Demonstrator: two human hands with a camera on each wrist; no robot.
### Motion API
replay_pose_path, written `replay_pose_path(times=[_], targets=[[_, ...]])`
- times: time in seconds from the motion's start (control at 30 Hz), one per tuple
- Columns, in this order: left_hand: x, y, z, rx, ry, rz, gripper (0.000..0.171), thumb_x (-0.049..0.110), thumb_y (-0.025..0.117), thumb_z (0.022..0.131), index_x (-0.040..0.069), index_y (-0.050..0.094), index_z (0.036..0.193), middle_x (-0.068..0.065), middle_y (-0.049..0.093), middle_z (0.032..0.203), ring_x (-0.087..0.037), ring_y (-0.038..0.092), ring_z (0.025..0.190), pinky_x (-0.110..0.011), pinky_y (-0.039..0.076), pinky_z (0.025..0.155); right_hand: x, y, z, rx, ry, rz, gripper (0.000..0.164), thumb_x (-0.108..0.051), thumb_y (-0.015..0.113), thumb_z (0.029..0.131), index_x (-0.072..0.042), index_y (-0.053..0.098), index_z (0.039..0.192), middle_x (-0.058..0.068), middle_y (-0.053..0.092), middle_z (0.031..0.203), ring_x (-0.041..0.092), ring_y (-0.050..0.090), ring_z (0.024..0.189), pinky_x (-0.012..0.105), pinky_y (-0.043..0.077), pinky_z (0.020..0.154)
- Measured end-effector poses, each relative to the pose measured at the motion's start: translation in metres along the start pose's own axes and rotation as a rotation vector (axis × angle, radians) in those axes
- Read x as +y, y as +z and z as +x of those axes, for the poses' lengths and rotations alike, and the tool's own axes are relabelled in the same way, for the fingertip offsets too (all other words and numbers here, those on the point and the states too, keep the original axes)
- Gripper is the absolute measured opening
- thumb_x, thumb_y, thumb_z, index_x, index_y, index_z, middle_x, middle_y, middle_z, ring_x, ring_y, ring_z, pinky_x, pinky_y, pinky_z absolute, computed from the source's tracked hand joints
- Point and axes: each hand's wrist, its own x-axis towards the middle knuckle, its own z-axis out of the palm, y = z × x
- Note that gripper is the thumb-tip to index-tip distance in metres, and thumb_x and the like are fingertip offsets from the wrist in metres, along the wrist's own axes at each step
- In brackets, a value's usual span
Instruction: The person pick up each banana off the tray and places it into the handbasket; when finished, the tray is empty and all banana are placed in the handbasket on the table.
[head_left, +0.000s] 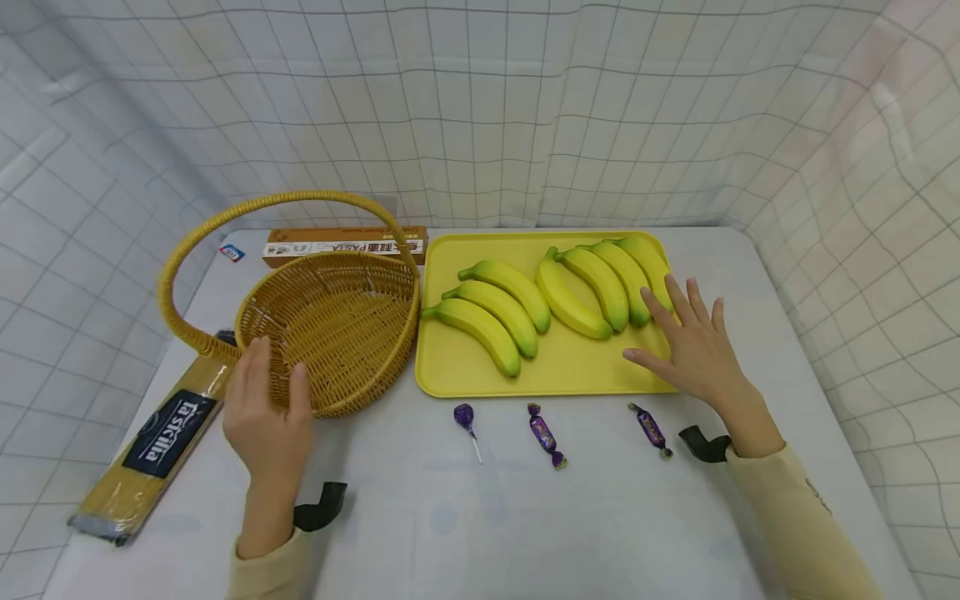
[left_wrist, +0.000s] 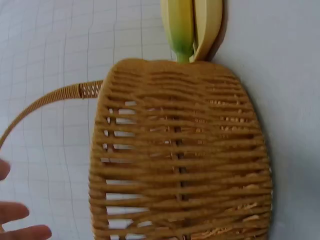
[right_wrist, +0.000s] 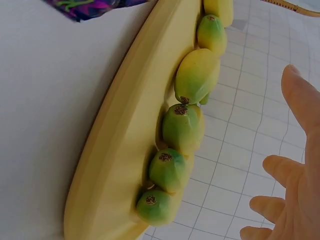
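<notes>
My left hand (head_left: pixel 272 421) is at the near left rim of a wicker basket (head_left: pixel 330 325), its fingers loosely extended and nothing held; contact with the rim cannot be told. The basket's tall handle arches up at its left and back. To its right lies a yellow tray (head_left: pixel 480 387) with a group of three bananas (head_left: pixel 487 317) at left and several more bananas (head_left: pixel 600 287) at right. Above the tray's right end, my right hand (head_left: pixel 697 350) spreads its fingers beside the rightmost bananas, holding nothing. In the right wrist view, banana tips (right_wrist: pixel 181 125) show beyond the tray wall.
A purple lollipop (head_left: pixel 464 416) and two purple-wrapped candies (head_left: pixel 543 431) (head_left: pixel 650 429) lie in front of the tray. Left of the basket is a bag of spaghetti (head_left: pixel 165 442). Behind it stand a pasta box (head_left: pixel 345 242) and a small blue-and-red packet (head_left: pixel 232 252). Gridded curtains surround the white table.
</notes>
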Motion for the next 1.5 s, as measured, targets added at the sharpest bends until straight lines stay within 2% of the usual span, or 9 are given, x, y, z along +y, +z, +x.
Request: replay_pose_path(times=[0.17,0.3,0.4,0.53,0.7,0.8,1.0,1.27,1.5], targets=[[-0.013,-0.001,0.007,0.267,-0.142,-0.032,0.029,0.016,0.065,0.091,0.003,0.071,0.116,-0.019,0.070,0.109,-0.024,0.065,0.102,-0.019,0.047,0.092,0.001,0.000,0.002,0.011,-0.010,0.009,0.089,-0.061,0.060,0.087,-0.020,0.022,0.157,0.019,0.009,0.164,0.045,0.003,0.148,0.075,0.003,0.109],[-0.025,-0.002,0.014,0.354,-0.304,-0.037,0.026,0.018,0.066,0.092,0.006,0.071,0.113,0.007,0.064,0.100,0.001,0.056,0.095,-0.012,0.045,0.081,0.006,0.002,0.007,0.039,-0.004,0.038,0.088,-0.058,0.062,0.087,-0.016,0.026,0.156,0.021,0.013,0.162,0.048,0.008,0.147,0.075,0.005,0.108],[-0.033,-0.002,0.020,0.329,-0.403,-0.055,0.034,0.023,0.066,0.092,0.011,0.065,0.124,0.017,0.055,0.107,0.005,0.052,0.098,-0.016,0.044,0.082,0.013,0.003,0.013,0.089,0.003,0.083,0.086,-0.054,0.064,0.088,-0.012,0.030,0.154,0.023,0.017,0.161,0.049,0.012,0.146,0.075,0.009,0.108],[-0.035,0.001,0.027,0.261,-0.473,-0.114,0.040,0.022,0.065,0.093,0.015,0.061,0.132,0.013,0.057,0.114,0.003,0.052,0.102,-0.018,0.044,0.085,0.024,0.003,0.023,0.167,0.006,0.161,0.083,-0.048,0.065,0.090,-0.006,0.031,0.153,0.027,0.022,0.158,0.051,0.018,0.144,0.072,0.017,0.108],[-0.035,0.009,0.033,0.248,-0.502,-0.198,0.025,0.018,0.061,0.095,0.011,0.069,0.118,0.020,0.054,0.098,0.003,0.055,0.094,-0.015,0.046,0.080,0.034,0.001,0.037,0.212,0.047,0.236,0.078,-0.042,0.063,0.093,-0.005,0.030,0.153,0.028,0.024,0.157,0.053,0.023,0.140,0.073,0.020,0.106],[-0.042,0.016,0.034,0.274,-0.511,-0.236,0.020,0.017,0.060,0.096,0.012,0.072,0.111,0.016,0.061,0.095,0.002,0.057,0.090,-0.015,0.046,0.076,0.041,0.001,0.046,0.219,0.085,0.272,0.076,-0.039,0.062,0.094,-0.004,0.029,0.153,0.028,0.023,0.157,0.054,0.023,0.140,0.072,0.020,0.107],[-0.053,0.023,0.032,0.290,-0.527,-0.253,0.027,0.019,0.057,0.098,0.016,0.069,0.122,-0.005,0.072,0.109,-0.004,0.062,0.093,-0.015,0.046,0.076,0.055,0.000,0.062,0.180,0.175,0.379,0.075,-0.037,0.059,0.096,-0.004,0.025,0.154,0.028,0.023,0.156,0.052,0.020,0.140,0.069,0.019,0.109],[-0.022,0.013,0.035,0.268,-0.565,-0.225,0.030,0.016,0.052,0.100,0.011,0.066,0.126,-0.016,0.069,0.116,0.003,0.058,0.090,-0.016,0.044,0.078,0.066,0.004,0.081,0.072,0.271,0.437,0.076,-0.034,0.057,0.098,-0.004,0.018,0.156,0.032,0.024,0.153,0.051,0.035,0.129,0.064,0.037,0.096],[-0.021,0.013,0.036,0.250,-0.571,-0.217,0.030,0.018,0.051,0.101,0.008,0.067,0.125,-0.016,0.069,0.117,0.004,0.057,0.091,-0.014,0.044,0.079,0.072,0.011,0.090,0.011,0.303,0.440,0.076,-0.036,0.054,0.099,-0.002,0.017,0.156,0.033,0.027,0.150,0.051,0.036,0.128,0.063,0.037,0.098]])
